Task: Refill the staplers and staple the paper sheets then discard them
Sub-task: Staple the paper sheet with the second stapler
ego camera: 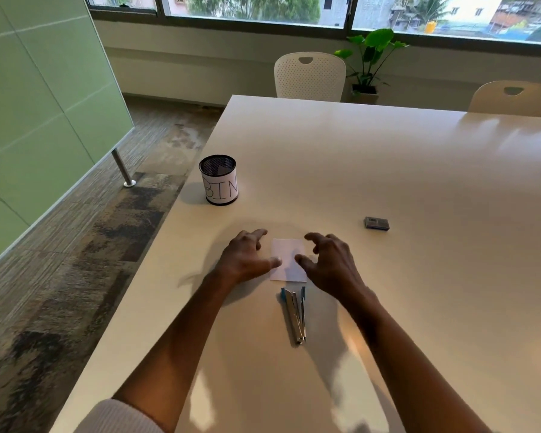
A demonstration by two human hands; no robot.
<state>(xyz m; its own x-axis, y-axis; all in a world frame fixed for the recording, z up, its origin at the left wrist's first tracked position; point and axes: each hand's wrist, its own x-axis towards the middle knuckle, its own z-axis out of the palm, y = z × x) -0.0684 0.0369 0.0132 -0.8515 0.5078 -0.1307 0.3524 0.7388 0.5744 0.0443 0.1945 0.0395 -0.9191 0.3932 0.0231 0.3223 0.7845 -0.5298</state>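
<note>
Head view, and the paper (pixel 289 248) sits flat on the table (pixel 388 167), dead centre of the action, with a hand closing in from either side. The left hand (pixel 245 259) is at its 9 o'clock, fingers spread and loosely curled, holding nothing, thumb tip right at the paper's left edge. The right hand (pixel 333 265) mirrors it at 3 o'clock, fingers clawed wide and also holding nothing, thumb reaching onto the right part of the sheet. Whether it is one sheet or several, I cannot tell from here. At 6 o'clock, just below the paper, the stapler (pixel 295 314) lies splayed in a narrow V, looking opened up for loading; whether staples are in it cannot be seen. The staple box (pixel 376 223) waits well apart at 2 o'clock, and the bin (pixel 221 182) stands at 10 o'clock near the table's edge. This reads as the paper being gathered or squared up ahead of stapling. The next move probably calls for a clean pinch on the sheet's edges, and the stapler must be loaded and shut before it can bite. Beyond, at 12 o'clock, a chair (pixel 310 76) and a plant (pixel 372 54).
</note>
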